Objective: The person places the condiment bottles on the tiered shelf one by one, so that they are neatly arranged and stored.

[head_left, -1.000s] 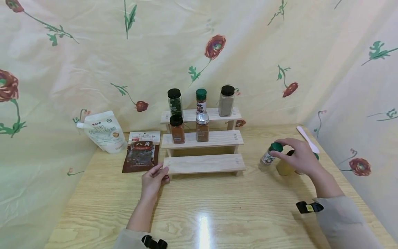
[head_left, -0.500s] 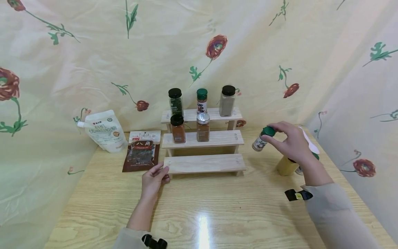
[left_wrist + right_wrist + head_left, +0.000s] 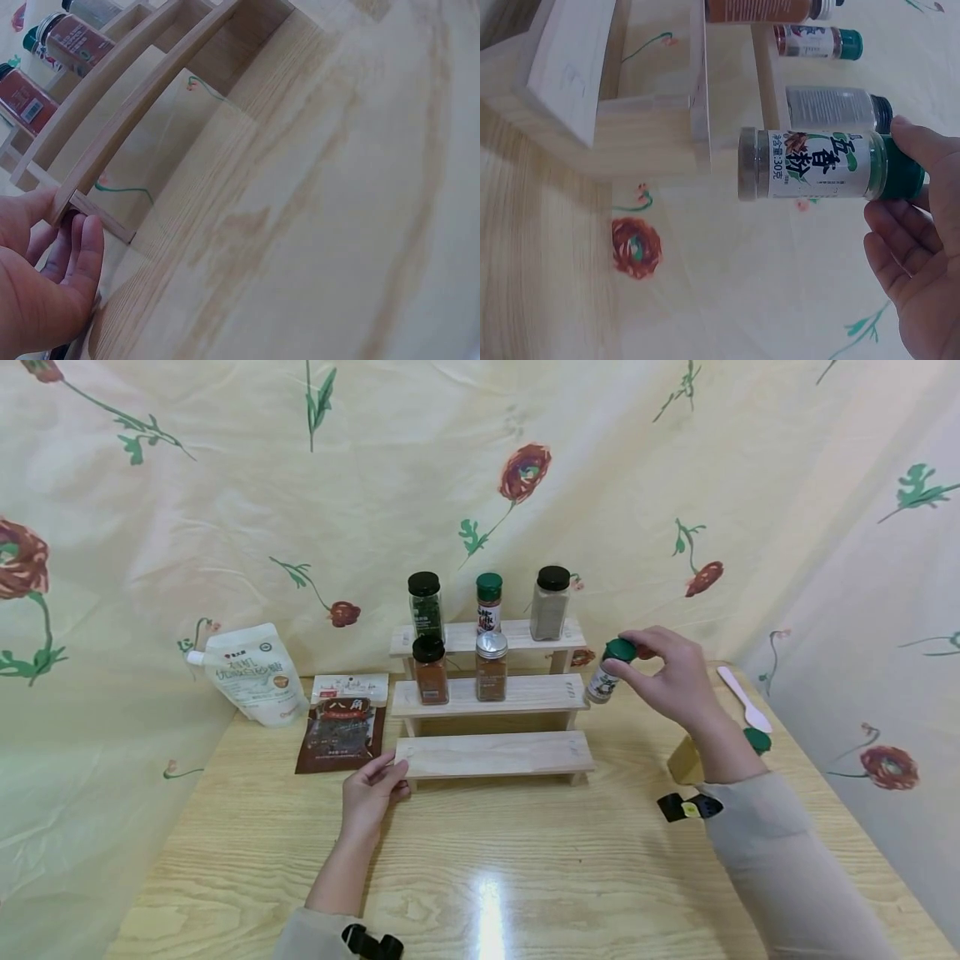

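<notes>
My right hand (image 3: 667, 677) pinches a spice jar (image 3: 817, 165) by its green cap. In the head view that jar hangs tilted beside the right end of the middle shelf. My left hand (image 3: 369, 797) grips the left end of the lowest tier of a three-tier wooden rack (image 3: 491, 755); in the left wrist view its thumb and fingers (image 3: 88, 251) close around the board's corner. On the middle tier stand a black-capped jar (image 3: 431, 681) and a silver-capped jar (image 3: 491, 677). The top tier bears a jar of green flakes (image 3: 427, 614), a green-capped jar (image 3: 489, 610) and a black-capped grey jar (image 3: 550, 610).
Left of the rack lies a brown packet (image 3: 341, 727), with a white spouted pouch (image 3: 255, 677) leaning on the wall behind it. At right, a yellowish jar (image 3: 684, 762), a green cap (image 3: 757, 741) and a pale pink spoon (image 3: 742, 697) sit near the right wall.
My right hand has lifted the green-capped spice jar off the table at right and carried it left and up toward the rack. The left hand stays on the rack's corner.
</notes>
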Motion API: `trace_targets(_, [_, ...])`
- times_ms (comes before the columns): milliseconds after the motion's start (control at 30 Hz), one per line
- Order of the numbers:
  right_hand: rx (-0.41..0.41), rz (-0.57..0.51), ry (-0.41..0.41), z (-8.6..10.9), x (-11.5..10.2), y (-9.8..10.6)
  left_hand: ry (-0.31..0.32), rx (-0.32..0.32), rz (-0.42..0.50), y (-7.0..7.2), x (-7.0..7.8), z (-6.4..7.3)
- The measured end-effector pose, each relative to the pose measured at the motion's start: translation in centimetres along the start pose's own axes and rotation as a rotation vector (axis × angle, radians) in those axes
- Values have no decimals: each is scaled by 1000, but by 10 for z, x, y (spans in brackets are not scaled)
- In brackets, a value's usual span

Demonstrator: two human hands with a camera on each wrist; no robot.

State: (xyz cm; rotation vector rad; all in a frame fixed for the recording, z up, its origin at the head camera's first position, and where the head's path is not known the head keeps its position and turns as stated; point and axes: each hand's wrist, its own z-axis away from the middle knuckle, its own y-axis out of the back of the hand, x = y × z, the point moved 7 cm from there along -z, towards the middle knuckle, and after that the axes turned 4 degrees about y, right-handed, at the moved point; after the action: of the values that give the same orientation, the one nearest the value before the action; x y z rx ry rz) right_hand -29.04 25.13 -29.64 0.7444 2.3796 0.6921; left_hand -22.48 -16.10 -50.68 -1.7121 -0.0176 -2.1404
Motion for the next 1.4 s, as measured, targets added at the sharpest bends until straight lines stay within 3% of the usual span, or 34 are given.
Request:
trace_targets(100, [-8, -18, -1, -6, -2, -8, 24, 10, -11, 0, -1, 0])
trace_targets(767, [-107, -121, -41, -26, -16, -60, 31, 13, -16, 0, -1, -3])
trace_targets(1400, [-142, -119, -106, -21, -12, -65, 29, 16, 0, 0, -1, -3])
